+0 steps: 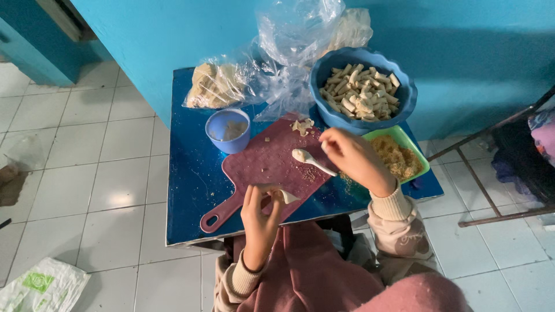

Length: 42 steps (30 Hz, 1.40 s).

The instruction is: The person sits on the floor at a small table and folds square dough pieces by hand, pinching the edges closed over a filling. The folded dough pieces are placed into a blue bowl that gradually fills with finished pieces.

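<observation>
Head view | left hand (261, 212) fingers pinched shut on a small dough piece (287, 197) at the near edge of the maroon cutting board (263, 164) | right hand (354, 159) fingers clamped on a white spoon (310, 160) over the board | blue bowl of dough pieces (363, 89), green tray of crumbs (399, 155), small blue cup (228, 130) and clear plastic bags (277, 63) on the blue table (188, 190)

I see my right hand (355, 159) holding a spoon (311, 160) of pale filling over the maroon cutting board (260, 167). My left hand (261, 211) pinches a dough piece (287, 196) at its near edge. Far right sits a blue bowl (404, 98) of rolled pieces, a green tray (425, 164) of crumbs beside it.
</observation>
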Each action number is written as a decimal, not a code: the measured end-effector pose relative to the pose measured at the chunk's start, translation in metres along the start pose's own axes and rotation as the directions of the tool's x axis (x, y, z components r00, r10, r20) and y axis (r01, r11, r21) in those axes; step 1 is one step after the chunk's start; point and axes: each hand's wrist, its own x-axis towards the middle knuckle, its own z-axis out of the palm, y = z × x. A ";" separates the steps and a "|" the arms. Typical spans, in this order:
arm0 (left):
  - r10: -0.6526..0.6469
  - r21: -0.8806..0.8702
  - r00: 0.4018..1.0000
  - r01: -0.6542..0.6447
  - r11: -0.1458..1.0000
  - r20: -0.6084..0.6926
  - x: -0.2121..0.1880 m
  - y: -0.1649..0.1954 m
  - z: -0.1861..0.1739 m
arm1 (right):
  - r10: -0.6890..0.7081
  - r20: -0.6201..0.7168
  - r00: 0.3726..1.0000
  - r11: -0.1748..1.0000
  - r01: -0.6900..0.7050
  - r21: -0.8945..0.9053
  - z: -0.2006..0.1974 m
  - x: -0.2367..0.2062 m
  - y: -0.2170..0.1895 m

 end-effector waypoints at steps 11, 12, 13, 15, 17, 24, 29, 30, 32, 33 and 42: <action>-0.011 -0.017 1.000 0.011 1.000 0.005 0.001 0.003 -0.001 | -0.408 0.074 0.910 0.896 0.383 0.225 0.033 -0.041 -0.040; -0.025 -0.020 1.000 0.025 0.999 0.007 0.000 0.002 -0.001 | -0.405 0.106 0.908 0.890 0.365 0.273 0.039 -0.046 -0.037; -0.039 -0.023 0.999 0.039 0.999 0.011 0.000 0.000 -0.002 | -0.365 0.117 0.923 0.901 0.319 0.295 0.044 -0.049 -0.033; -0.065 -0.038 0.998 0.066 0.997 0.027 0.001 -0.005 -0.001 | -0.283 0.139 0.949 0.916 0.225 0.333 0.052 -0.054 -0.026; -0.092 -0.058 0.994 0.095 0.994 0.050 0.001 -0.009 -0.001 | -0.278 0.116 0.954 0.923 0.232 0.308 0.059 -0.057 -0.021; -0.089 0.042 0.995 0.087 0.995 0.047 0.004 -0.008 0.003 | -0.152 -0.045 0.987 0.946 0.158 0.284 0.072 -0.062 -0.025; 0.235 0.306 0.972 -0.218 0.927 -0.020 0.006 0.001 0.005 | -0.084 -0.082 0.993 0.935 0.108 0.338 0.072 -0.061 -0.028; 0.227 0.279 0.974 -0.216 0.936 -0.007 0.005 0.003 0.004 | -0.073 -0.084 0.994 0.933 0.098 0.345 0.073 -0.062 -0.028; 0.213 0.224 0.977 -0.212 0.951 0.020 0.005 0.005 0.003 | -0.033 -0.055 0.998 0.947 0.049 0.318 0.075 -0.064 -0.028; 0.201 0.205 0.979 -0.200 0.958 0.019 0.005 0.006 0.003 | -0.012 -0.044 0.999 0.953 0.025 0.302 0.075 -0.066 -0.028; 0.108 0.078 0.994 -0.111 0.991 0.035 0.003 -0.001 0.003 | -0.084 -0.127 0.988 0.928 0.124 0.352 0.080 -0.070 -0.026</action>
